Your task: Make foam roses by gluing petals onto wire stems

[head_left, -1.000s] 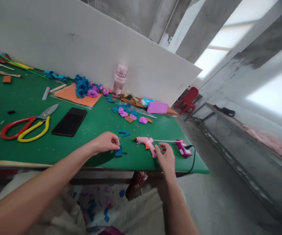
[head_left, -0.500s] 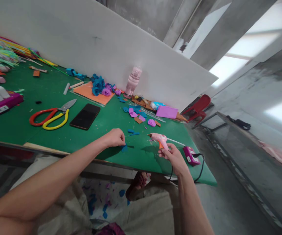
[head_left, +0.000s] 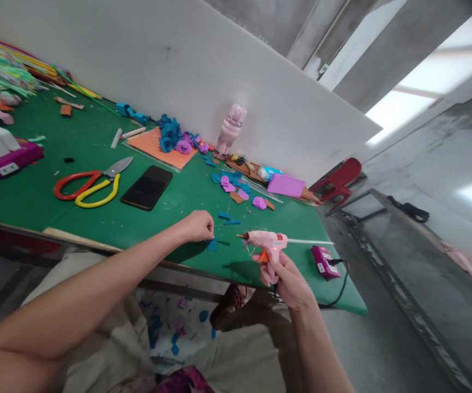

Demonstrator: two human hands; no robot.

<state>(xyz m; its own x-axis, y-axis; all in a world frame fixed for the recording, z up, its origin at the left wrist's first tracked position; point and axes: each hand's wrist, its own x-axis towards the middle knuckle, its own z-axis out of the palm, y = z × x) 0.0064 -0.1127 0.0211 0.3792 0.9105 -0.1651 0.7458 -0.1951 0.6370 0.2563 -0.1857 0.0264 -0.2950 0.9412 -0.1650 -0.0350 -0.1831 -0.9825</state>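
My right hand [head_left: 287, 275] is wrapped round the handle of a pink glue gun [head_left: 266, 240], whose nozzle points left and whose white glue stick juts out at the back. It is held above the table's front part. My left hand [head_left: 200, 226] is closed in a pinch near the front edge, on a small blue paper piece [head_left: 211, 244] that shows below the fingertips. A thin dark strip lies or sticks out beside it. Two rolled blue paper pieces [head_left: 231, 222] lie just beyond, on the green tabletop [head_left: 190, 196].
Scissors [head_left: 92, 183] and a black phone [head_left: 147, 187] lie to the left. Blue and purple paper flowers [head_left: 171, 134] rest on an orange sheet. Cut petals [head_left: 227, 184] are scattered further back. A pink bottle [head_left: 231, 130] stands by the white board. A purple power strip [head_left: 324, 263] sits at right.
The glue gun has been lifted and brought left, closer to my left hand. My left hand stays pinched on the blue paper. The view has shifted slightly.
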